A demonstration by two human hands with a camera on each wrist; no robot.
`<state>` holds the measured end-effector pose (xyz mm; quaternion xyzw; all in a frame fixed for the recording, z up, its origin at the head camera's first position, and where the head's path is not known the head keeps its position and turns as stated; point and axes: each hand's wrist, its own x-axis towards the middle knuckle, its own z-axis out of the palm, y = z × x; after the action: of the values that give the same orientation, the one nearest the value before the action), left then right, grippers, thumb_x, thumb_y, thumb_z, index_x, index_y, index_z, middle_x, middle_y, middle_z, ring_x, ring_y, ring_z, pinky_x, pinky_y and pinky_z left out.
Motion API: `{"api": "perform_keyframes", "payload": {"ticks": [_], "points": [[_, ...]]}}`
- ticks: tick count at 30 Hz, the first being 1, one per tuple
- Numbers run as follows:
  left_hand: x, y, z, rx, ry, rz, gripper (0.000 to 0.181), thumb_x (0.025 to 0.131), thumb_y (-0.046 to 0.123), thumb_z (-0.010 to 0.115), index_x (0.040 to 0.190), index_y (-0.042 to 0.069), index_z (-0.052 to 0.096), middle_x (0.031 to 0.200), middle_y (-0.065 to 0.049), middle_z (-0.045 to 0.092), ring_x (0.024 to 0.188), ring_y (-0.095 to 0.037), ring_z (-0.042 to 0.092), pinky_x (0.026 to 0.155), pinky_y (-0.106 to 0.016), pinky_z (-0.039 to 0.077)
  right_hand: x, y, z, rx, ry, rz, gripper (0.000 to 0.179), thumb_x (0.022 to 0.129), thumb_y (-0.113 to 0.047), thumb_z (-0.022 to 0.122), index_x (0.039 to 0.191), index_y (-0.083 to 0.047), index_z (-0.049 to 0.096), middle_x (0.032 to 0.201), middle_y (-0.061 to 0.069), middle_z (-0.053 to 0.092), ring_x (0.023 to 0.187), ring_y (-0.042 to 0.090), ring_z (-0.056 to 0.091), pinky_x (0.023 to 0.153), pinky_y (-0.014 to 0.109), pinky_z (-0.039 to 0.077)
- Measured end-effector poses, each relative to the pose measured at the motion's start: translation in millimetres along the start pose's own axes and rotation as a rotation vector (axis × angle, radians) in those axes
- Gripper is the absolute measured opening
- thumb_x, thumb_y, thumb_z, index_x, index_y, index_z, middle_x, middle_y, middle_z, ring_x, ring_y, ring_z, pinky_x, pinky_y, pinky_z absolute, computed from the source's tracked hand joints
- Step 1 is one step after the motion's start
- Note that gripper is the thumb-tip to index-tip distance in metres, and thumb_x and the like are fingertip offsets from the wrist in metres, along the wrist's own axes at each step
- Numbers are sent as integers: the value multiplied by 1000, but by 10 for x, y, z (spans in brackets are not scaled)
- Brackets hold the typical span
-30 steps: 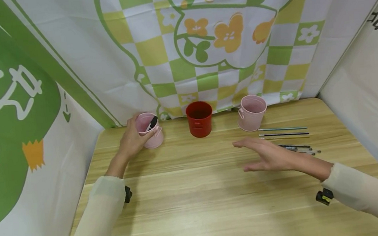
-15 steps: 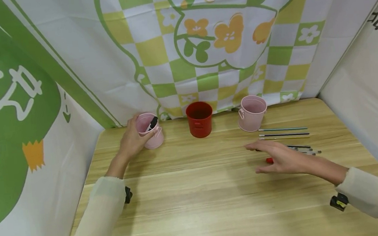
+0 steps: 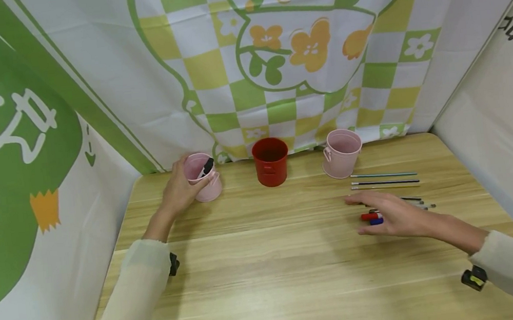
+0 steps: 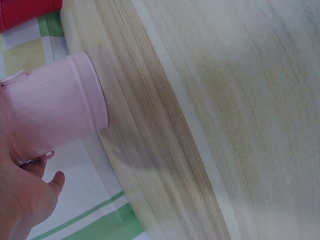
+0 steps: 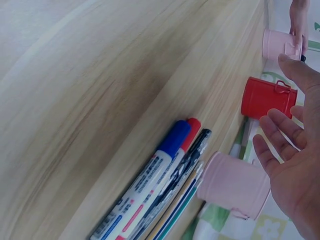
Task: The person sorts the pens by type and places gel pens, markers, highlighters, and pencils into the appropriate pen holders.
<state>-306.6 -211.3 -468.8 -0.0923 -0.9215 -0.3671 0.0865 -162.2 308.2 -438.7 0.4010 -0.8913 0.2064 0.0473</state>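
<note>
My left hand (image 3: 182,187) grips the rim of the left pink bucket (image 3: 210,191), thumb on the near side and fingers round the far left. Inside leans a black-capped marker (image 3: 208,166). In the left wrist view that bucket (image 4: 55,105) stands upright on the table. My right hand (image 3: 398,213) hovers with fingers spread over a red-capped marker (image 3: 371,216) and a blue-capped marker (image 3: 376,221), holding nothing. The right wrist view shows the blue-capped marker (image 5: 145,185) lying beside the red-capped one, several pens (image 5: 200,142) and pencils (image 5: 172,215).
A red bucket (image 3: 272,171) stands at the back middle, and another pink bucket (image 3: 341,159) to its right. Several pencils (image 3: 386,182) lie in rows in front of the right bucket. A printed cloth (image 3: 278,96) hangs behind the table (image 3: 259,283).
My right hand has moved to the right and slightly nearer, over the pens, uncovering the red and blue marker caps. My left hand stays on the pink bucket.
</note>
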Motion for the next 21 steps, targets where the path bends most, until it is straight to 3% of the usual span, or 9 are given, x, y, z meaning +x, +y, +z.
{"api": "perform_keyframes", "payload": {"ticks": [7, 15, 21], "points": [[6, 1, 8, -6, 1, -19, 95, 78, 61, 73, 151, 19, 29, 135, -11, 43, 116, -30, 52, 90, -58, 43, -82, 53, -15, -11, 23, 2, 73, 75, -29, 86, 138, -10, 54, 131, 7, 61, 121, 24, 57, 97, 34, 47], [21, -10, 19, -12, 7, -18, 92, 77, 62, 74, 150, 24, 32, 134, -12, 44, 114, -30, 53, 88, -58, 44, -208, 134, -6, -42, 38, 5, 70, 73, -29, 87, 134, -10, 57, 124, 5, 64, 114, 23, 60, 87, 43, 51], [26, -22, 21, 1, 6, -31, 95, 77, 63, 72, 152, 23, 28, 134, -13, 44, 115, -32, 52, 88, -59, 43, -301, 203, -13, -70, 52, 56, 68, 71, -30, 88, 129, -10, 60, 121, 3, 65, 112, 19, 62, 90, 31, 50]]}}
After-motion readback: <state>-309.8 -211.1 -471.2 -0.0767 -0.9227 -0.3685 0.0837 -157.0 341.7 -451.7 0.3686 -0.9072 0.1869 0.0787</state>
